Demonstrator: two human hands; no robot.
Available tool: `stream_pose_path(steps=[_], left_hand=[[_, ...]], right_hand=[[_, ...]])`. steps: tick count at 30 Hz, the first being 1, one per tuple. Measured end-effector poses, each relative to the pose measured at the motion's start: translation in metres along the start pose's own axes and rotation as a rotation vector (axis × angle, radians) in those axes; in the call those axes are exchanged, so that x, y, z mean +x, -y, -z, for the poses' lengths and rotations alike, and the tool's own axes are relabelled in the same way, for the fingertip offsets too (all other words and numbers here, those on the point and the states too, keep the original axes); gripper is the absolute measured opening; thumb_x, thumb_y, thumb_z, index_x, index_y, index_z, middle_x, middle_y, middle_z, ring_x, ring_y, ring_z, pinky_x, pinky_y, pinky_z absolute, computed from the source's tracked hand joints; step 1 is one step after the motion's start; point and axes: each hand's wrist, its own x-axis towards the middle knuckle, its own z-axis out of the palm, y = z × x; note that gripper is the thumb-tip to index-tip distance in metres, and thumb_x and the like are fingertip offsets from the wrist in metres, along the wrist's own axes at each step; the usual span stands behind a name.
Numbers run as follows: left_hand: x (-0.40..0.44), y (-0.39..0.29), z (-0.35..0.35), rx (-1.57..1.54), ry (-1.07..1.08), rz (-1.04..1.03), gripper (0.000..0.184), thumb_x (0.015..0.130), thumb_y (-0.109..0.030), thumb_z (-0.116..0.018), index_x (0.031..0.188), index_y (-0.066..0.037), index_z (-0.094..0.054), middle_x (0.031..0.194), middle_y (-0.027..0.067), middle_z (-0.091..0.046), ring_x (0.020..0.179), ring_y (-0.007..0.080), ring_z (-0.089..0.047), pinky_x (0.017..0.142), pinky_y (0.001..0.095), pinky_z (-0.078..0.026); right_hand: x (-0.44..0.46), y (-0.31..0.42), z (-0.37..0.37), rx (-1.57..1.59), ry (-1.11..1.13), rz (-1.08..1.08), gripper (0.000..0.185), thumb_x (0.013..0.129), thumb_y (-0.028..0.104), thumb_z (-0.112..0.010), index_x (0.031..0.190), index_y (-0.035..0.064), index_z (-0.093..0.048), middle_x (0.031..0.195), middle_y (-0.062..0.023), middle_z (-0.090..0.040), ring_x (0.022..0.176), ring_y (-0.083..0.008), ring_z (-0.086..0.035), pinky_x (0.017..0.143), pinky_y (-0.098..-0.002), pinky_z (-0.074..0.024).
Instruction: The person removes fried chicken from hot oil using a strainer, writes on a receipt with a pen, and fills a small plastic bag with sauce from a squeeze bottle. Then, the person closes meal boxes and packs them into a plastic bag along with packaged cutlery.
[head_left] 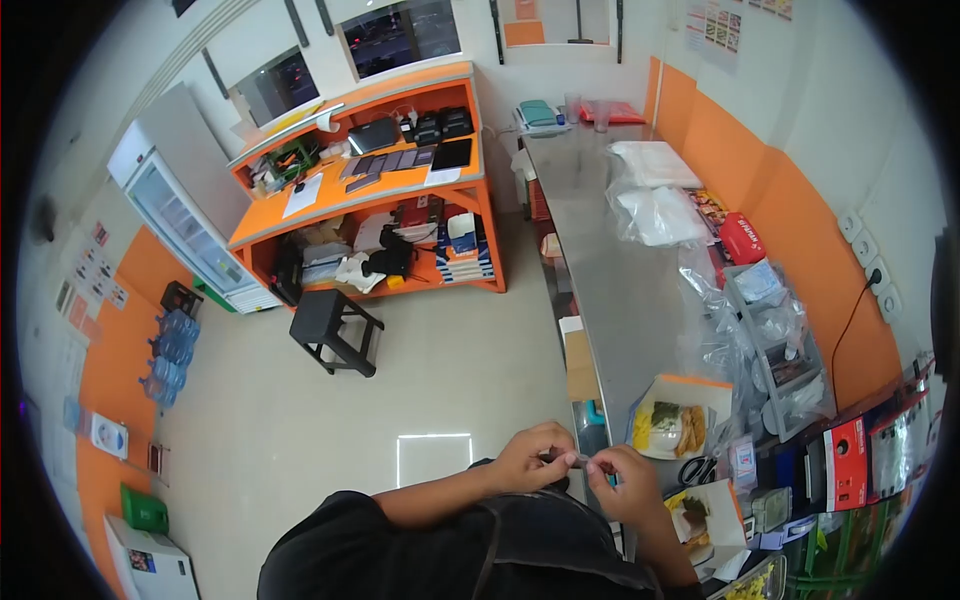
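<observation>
My left hand (pixel 537 457) and my right hand (pixel 624 484) meet in front of my body, fingers pinched together. Between the fingertips is a small, thin, pale thing, too small to name. Just right of them, an open paper food box (pixel 722 397) on the steel counter holds rice, greens and a browned piece of food. A second open food box (pixel 728 510), also with food in it, lies nearer to me beside my right forearm. Black-handled scissors (pixel 697 471) rest between the two boxes.
The steel counter (pixel 630 290) runs away ahead of me, with plastic bags (pixel 655 215) and a grey divided organizer (pixel 770 350) along the wall. A red-and-black machine (pixel 846 465) stands at the right. Behind the counter's left side are a black stool (pixel 333 318) and an orange desk (pixel 330 200).
</observation>
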Motion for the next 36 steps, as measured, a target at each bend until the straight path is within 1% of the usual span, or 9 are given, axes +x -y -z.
stream_pose_path(steps=[8, 16, 20, 23, 26, 28, 30, 34, 36], left_hand=[[0.053, 0.027, -0.008, -0.068, 0.235, 0.002, 0.009, 0.091, -0.012, -0.064, 0.095, -0.004, -0.063, 0.087, 0.0079, -0.061, 0.079, 0.0205, -0.059, 0.070, 0.0317, -0.048], [0.112, 0.042, -0.008, -0.128, 0.491, 0.030, 0.012, 0.085, -0.008, -0.070, 0.097, -0.006, -0.066, 0.092, 0.0085, -0.066, 0.082, 0.0251, -0.064, 0.074, 0.0337, -0.051], [0.132, 0.059, -0.010, -0.159, 0.676, -0.155, 0.009, 0.079, -0.004, -0.074, 0.087, -0.006, -0.070, 0.082, 0.0071, -0.067, 0.078, 0.0226, -0.063, 0.069, 0.0324, -0.050], [0.137, 0.079, -0.015, -0.232, 0.777, -0.148, 0.007, 0.080, -0.007, -0.075, 0.085, -0.007, -0.070, 0.081, 0.0050, -0.066, 0.075, 0.0217, -0.062, 0.066, 0.0323, -0.049], [0.147, 0.084, -0.021, -0.247, 0.950, -0.004, 0.008, 0.081, -0.010, -0.077, 0.082, -0.007, -0.070, 0.078, 0.0043, -0.065, 0.073, 0.0216, -0.061, 0.069, 0.0328, -0.049], [0.154, 0.102, -0.026, -0.224, 1.036, -0.113, 0.019, 0.079, -0.017, -0.081, 0.089, -0.007, -0.070, 0.087, 0.0069, -0.064, 0.083, 0.0210, -0.061, 0.073, 0.0353, -0.049], [0.157, 0.109, -0.033, -0.045, 0.575, -0.155, 0.037, 0.077, -0.019, -0.082, 0.106, -0.004, -0.065, 0.099, 0.0107, -0.061, 0.096, 0.0230, -0.059, 0.078, 0.0377, -0.049], [0.164, 0.129, -0.074, 0.144, 0.300, -0.039, 0.051, 0.081, -0.012, -0.075, 0.125, -0.001, -0.053, 0.100, 0.0107, -0.056, 0.107, 0.0244, -0.054, 0.074, 0.0350, -0.051], [0.162, 0.148, -0.082, -0.225, 0.420, 0.480, 0.045, 0.084, -0.007, -0.066, 0.125, 0.006, -0.050, 0.106, 0.0129, -0.059, 0.101, 0.0301, -0.059, 0.082, 0.0396, -0.050]], right_hand=[[0.013, -0.021, 0.026, 0.015, -0.047, -0.146, 0.010, 0.081, 0.006, -0.069, 0.089, 0.0021, -0.064, 0.082, -0.0112, -0.062, 0.072, -0.0231, -0.062, 0.065, -0.0315, -0.0510], [0.018, -0.025, 0.022, -0.077, -0.240, -0.176, 0.011, 0.084, 0.006, -0.063, 0.094, 0.0039, -0.060, 0.085, -0.0135, -0.059, 0.080, -0.0320, -0.058, 0.072, -0.0397, -0.0468], [0.009, -0.012, 0.022, -0.123, -0.318, -0.326, 0.010, 0.085, 0.007, -0.066, 0.093, 0.0056, -0.062, 0.093, -0.0122, -0.062, 0.091, -0.0335, -0.059, 0.081, -0.0412, -0.0474], [0.001, -0.011, 0.009, -0.129, -0.407, -0.341, 0.012, 0.080, -0.002, -0.066, 0.091, 0.0037, -0.063, 0.087, -0.0105, -0.063, 0.082, -0.0305, -0.062, 0.072, -0.0364, -0.0510], [-0.007, -0.014, -0.008, -0.102, -0.441, -0.516, 0.017, 0.076, -0.002, -0.068, 0.088, 0.0067, -0.060, 0.086, -0.0098, -0.060, 0.087, -0.0318, -0.060, 0.074, -0.0423, -0.0485], [-0.015, -0.017, -0.007, -0.229, -0.445, -0.594, 0.015, 0.075, -0.002, -0.065, 0.087, 0.0070, -0.060, 0.083, -0.0108, -0.059, 0.083, -0.0318, -0.060, 0.071, -0.0434, -0.0487], [-0.017, -0.023, 0.005, -0.325, -0.419, -0.688, 0.013, 0.076, 0.000, -0.064, 0.087, 0.0072, -0.061, 0.083, -0.0115, -0.059, 0.083, -0.0323, -0.060, 0.071, -0.0433, -0.0485], [0.004, -0.058, 0.036, -0.615, -0.330, -0.710, 0.009, 0.080, 0.007, -0.060, 0.086, 0.0107, -0.064, 0.093, -0.0087, -0.061, 0.092, -0.0304, -0.061, 0.076, -0.0402, -0.0461], [0.015, -0.079, 0.046, -0.684, -0.313, -0.686, 0.012, 0.080, 0.007, -0.060, 0.088, 0.0125, -0.066, 0.097, -0.0061, -0.062, 0.097, -0.0280, -0.060, 0.080, -0.0395, -0.0443]])
